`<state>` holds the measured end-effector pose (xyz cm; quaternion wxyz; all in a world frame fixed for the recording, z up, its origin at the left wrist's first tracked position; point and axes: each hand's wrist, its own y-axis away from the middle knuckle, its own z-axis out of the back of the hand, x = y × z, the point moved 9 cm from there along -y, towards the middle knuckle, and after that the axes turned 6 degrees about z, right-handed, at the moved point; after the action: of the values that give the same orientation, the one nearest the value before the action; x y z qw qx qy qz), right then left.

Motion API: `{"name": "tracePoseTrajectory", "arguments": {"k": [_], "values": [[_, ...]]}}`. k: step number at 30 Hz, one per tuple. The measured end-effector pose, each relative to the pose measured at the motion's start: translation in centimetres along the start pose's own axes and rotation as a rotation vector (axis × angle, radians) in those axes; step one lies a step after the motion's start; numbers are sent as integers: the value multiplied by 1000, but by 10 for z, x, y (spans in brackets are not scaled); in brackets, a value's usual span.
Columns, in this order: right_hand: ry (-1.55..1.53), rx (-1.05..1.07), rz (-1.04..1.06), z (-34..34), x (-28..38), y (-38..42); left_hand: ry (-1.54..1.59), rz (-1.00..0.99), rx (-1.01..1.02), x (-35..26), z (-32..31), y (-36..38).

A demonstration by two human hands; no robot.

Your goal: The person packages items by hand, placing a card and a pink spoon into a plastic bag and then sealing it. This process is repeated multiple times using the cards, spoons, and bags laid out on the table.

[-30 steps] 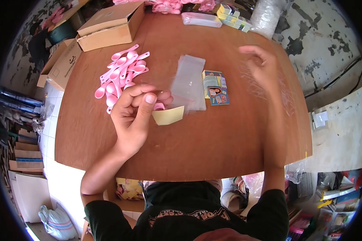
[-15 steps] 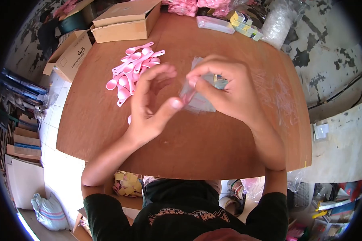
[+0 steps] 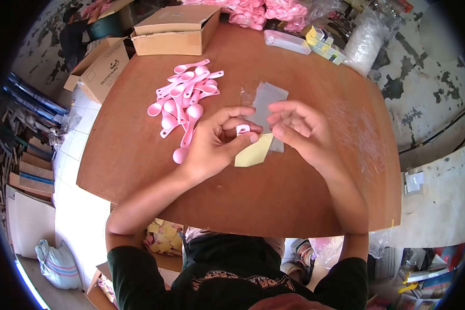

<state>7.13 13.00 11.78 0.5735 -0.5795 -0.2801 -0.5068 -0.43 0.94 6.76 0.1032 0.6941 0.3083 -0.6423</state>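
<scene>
My left hand [image 3: 214, 139] is closed around a pink measuring spoon [image 3: 243, 128], of which only the holed handle end shows past the fingers. Under its thumb sticks out a pale yellow card [image 3: 253, 151], its lower edge pointing down. My right hand [image 3: 302, 129] is beside the card's right corner, fingers curved and apart, with nothing visible in it. Behind both hands lie clear plastic bags [image 3: 269, 95] in a stack, partly hidden by them. To the left is a heap of pink measuring spoons [image 3: 183, 90], the nearest reaching toward my left wrist.
On the brown table [image 3: 191, 206], a cardboard box [image 3: 170, 39] stands at the back left. Pink bundles [image 3: 248, 13], small yellow-and-white boxes [image 3: 323, 44] and a large clear plastic bag [image 3: 366, 49] are along the back. An open carton [image 3: 106, 70] and another person [image 3: 73, 36] are beyond the left edge.
Both hands have come down toward me and the right one has opened from its pinch. A yellow card and the spoon's handle end now show at my left hand. The view has shifted slightly.
</scene>
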Motion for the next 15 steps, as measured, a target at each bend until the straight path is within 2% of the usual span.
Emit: {"name": "tracePoseTrajectory", "arguments": {"k": [5,12,15], "values": [[-57,25,-124,-2,-21,10,74,18,-6,5,0,-3],[-47,-46,-49,4,-30,12,92,40,26,7,1,-2],[-85,-59,-41,7,-31,13,160,121,1,13,2,-2]]}}
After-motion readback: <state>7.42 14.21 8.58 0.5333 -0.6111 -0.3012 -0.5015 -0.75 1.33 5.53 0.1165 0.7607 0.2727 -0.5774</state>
